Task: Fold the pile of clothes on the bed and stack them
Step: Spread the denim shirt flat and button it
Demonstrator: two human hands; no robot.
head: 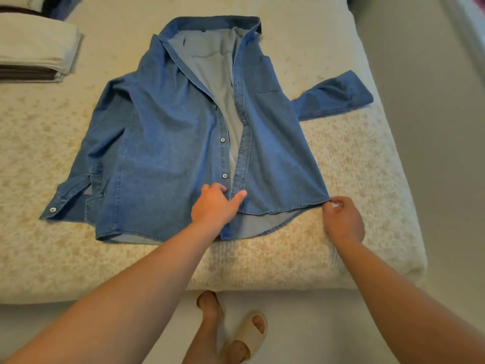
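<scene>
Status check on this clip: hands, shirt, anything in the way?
Left hand holds shirt placket at hem. Right hand pinches hem corner. Shirt flat, unbuttoned, unfolded. Nothing in the way.

Lighting: soft, warm, even indoor light, source not visible; no glare. Shadows: faint, diffuse, beneath the forearms and along folds of the denim shirt (pixel 183 132). Sharpness: slightly soft throughout. Distortion: wide-angle bowing of the bed (pixel 367 179) edges toward frame corners.
</scene>
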